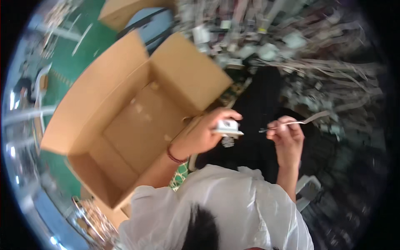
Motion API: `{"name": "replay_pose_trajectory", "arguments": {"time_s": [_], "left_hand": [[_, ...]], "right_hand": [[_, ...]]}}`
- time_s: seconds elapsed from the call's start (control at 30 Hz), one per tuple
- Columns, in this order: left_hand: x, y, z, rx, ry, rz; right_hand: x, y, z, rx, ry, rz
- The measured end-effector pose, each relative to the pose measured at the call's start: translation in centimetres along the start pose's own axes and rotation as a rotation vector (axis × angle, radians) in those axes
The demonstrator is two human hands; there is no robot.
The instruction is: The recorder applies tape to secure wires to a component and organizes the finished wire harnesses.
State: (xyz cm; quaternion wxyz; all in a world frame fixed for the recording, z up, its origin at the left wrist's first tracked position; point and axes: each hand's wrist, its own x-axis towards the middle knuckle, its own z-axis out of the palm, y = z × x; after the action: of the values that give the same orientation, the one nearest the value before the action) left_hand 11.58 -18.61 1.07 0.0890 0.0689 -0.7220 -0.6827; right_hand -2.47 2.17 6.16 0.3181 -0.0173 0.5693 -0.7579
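My left hand [204, 131] is closed around a small white block-shaped part [227, 124] with a flat plate at its lower side. A silvery ridged piece [228, 141] shows just under that plate; whether it is joined to it is unclear. To the right, my right hand [287, 135] pinches a thin pale strip [315, 117]. One end of the strip sticks out to the right, bent, and a small dark tip [263, 130] points left toward the white part, apart from it. Motion blur hides the finer details.
A large open cardboard box [137, 121] stands at the left, with a few small pale pieces inside. Across the upper right spreads a tangled heap of pale cables and white parts [266, 52]. A blue stool seat [152, 25] and another carton [125, 10] are beyond the box.
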Motion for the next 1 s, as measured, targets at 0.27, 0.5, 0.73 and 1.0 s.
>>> {"name": "replay_pose_trajectory", "arguments": {"time_s": [0.27, 0.5, 0.73, 1.0], "left_hand": [[6.7, 2.3, 11.1, 0.109, -0.207, 0.256], [7.1, 3.3, 12.3, 0.306, -0.298, 0.301], [7.3, 4.7, 13.2, 0.556, -0.295, 0.390], [7.7, 5.0, 13.7, 0.649, -0.364, 0.396]], "right_hand": [[-4.1, -3.8, -3.8, -0.073, 0.117, -0.268], [-5.3, -3.3, -5.1, -0.211, 0.204, -0.381], [-5.8, -3.5, -5.9, -0.690, 0.155, -0.691], [-6.2, -2.7, -6.4, -0.513, 0.244, -0.596]]}}
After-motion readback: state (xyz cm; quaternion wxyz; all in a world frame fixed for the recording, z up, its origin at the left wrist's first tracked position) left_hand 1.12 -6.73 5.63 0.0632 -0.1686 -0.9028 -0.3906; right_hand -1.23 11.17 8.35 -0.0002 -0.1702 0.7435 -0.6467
